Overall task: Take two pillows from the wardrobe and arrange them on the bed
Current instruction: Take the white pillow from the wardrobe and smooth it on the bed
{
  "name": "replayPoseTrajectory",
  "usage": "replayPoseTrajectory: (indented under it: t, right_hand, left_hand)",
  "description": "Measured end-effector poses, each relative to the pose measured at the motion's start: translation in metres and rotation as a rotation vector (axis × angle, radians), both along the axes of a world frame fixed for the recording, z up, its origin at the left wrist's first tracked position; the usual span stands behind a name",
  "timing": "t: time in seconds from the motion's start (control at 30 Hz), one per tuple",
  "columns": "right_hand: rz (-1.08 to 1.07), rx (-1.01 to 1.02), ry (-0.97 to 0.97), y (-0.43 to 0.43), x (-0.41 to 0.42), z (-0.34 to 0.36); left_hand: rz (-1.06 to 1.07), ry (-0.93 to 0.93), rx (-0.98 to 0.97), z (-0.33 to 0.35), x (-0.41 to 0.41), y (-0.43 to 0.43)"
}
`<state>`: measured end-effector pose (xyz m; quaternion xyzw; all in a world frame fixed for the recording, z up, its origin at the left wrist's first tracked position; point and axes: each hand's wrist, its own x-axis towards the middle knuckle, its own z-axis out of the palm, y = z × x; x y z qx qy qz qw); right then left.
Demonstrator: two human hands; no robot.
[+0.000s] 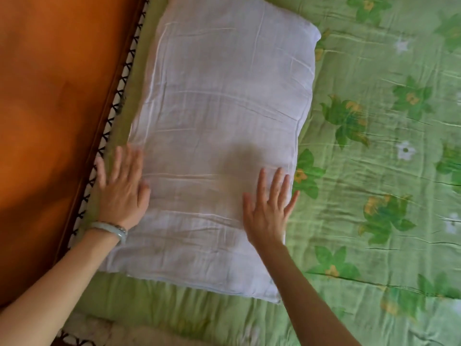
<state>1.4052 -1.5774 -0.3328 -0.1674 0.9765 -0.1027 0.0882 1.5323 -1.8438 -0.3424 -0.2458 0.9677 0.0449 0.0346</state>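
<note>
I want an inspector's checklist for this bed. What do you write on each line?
Surface: green flowered bedsheet, wrinkled.
Job's things: one white pillow lies flat on the sheet beside the orange wooden panel; no second pillow in view.
Clutter: nothing seen.
Hands: left hand rests flat on the pillow's panel-side edge; right hand rests flat, fingers spread, near the opposite edge.
Cables: nothing seen.
Surroundings: the panel runs along the bed; black-crossed trim beside it; pale bracelet on the left wrist.
</note>
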Motion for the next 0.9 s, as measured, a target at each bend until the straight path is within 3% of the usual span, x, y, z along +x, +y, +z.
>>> replayPoseTrajectory:
  t: [0.13, 0.3, 0.6, 0.9]
  right_hand:
    - [0.215, -0.107, -0.023, -0.054, 0.075, 0.004]
    - [0.367, -0.013, -0.035, -0.04, 0.111, -0.02]
    - [0.374, 0.057, 0.056, 0.071, 0.093, -0.047]
    - [0.424, 0.12, -0.269, 0.136, 0.066, -0.03]
  left_hand:
    - [-0.243, 0.02, 0.045, 0.0, 0.001, 0.072]
    - [-0.338, -0.115, -0.016, -0.027, 0.041, 0.08]
    - [-0.116, -0.18, 0.001, -0.033, 0.113, 0.039]
    - [0.076, -0.371, -0.01, -0.005, 0.142, 0.038]
